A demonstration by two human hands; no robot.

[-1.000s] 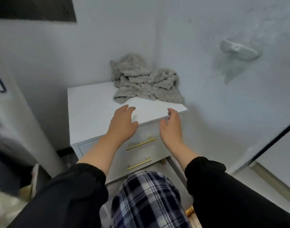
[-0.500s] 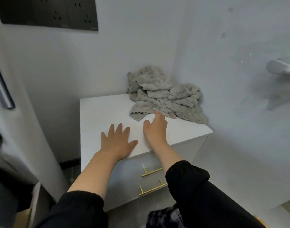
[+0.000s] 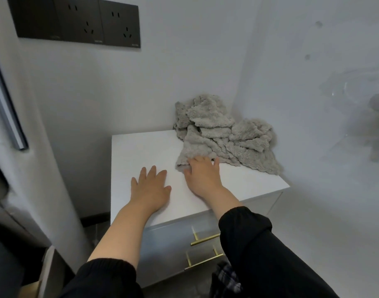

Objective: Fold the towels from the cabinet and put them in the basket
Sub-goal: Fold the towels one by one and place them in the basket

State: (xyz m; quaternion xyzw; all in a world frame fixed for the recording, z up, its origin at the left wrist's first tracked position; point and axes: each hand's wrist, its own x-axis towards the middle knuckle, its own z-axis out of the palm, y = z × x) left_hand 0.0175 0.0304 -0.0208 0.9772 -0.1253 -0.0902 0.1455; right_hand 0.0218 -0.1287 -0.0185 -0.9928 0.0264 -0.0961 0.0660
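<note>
On the cabinet (image 3: pixel 145 151) beneath wall sockets (image 3: pixel 85 24), left hand (image 3: pixel 149 190) lies flat, right hand (image 3: pixel 202 179) touches the towel (image 3: pixel 223 136), its grip unclear.

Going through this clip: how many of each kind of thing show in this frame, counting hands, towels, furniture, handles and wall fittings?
Bare hands: 2, left hand and right hand
Crumpled grey fleecy towel heap: 1; the towels in it cannot be counted
White cabinet: 1
Brass bar drawer handles: 2
Black wall socket strip: 1
Total: 7

Single head-worn view, angled forward and down, close above the cabinet (image 3: pixel 141 153) top
</note>
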